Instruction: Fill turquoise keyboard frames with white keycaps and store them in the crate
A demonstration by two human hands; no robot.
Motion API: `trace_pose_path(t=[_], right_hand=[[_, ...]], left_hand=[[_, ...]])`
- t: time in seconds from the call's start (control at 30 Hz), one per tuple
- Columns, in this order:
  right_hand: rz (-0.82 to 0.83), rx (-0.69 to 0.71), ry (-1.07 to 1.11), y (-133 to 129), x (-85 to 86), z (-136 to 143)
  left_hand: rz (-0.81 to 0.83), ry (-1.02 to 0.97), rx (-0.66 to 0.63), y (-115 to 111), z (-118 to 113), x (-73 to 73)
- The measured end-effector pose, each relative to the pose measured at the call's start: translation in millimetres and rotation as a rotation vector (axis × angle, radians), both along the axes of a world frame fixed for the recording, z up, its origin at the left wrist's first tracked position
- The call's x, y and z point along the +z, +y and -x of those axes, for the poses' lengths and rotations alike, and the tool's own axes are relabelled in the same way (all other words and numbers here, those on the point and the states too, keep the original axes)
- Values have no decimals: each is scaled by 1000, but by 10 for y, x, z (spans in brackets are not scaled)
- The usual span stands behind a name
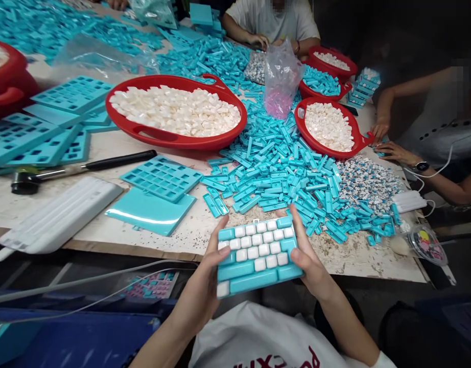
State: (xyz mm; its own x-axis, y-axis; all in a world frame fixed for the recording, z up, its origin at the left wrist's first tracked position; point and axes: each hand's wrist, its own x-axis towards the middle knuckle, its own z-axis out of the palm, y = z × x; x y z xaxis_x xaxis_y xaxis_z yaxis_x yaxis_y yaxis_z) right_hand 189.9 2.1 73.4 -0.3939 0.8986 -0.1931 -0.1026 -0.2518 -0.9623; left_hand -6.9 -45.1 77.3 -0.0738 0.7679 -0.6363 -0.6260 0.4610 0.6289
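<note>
Between my two hands is a small toy keyboard (pixel 258 255) with a turquoise body and white and turquoise keys, tilted with its key side toward me. My left hand (pixel 208 271) grips its left edge, thumb on the front near a white key. My right hand (pixel 310 260) clasps the right edge, with the thumb on the turquoise keys. The keyboard is held above my lap, at the front edge of the table. Just beyond it lies a heap of long turquoise keys (pixel 274 174). A turquoise frame with square holes (pixel 162 177) rests over a flat turquoise plate (pixel 151 212).
Red baskets (pixel 174 143) hold white keycaps. A rubber-headed mallet (pixel 67 171) and a white power strip (pixel 63 214) lie at left. Small white-and-blue parts (pixel 368 184) are piled at right. Other people's hands (pixel 389 148) work at right and across the table. Cables hang below the edge.
</note>
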Motion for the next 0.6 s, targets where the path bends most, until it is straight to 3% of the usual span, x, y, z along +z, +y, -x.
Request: trace_pose_path(t=[0.3,0.43,0.6], right_hand=[[-258,-294,50,-245,-102,243],[-310,-465,11,-252,-94,245],[-235,-540,-118,-236,-95,248]], left_hand=[[7,-170,268,123,-162,269],[73,-226,224,122,-216,259],[161,-247,223,152,-272,150]])
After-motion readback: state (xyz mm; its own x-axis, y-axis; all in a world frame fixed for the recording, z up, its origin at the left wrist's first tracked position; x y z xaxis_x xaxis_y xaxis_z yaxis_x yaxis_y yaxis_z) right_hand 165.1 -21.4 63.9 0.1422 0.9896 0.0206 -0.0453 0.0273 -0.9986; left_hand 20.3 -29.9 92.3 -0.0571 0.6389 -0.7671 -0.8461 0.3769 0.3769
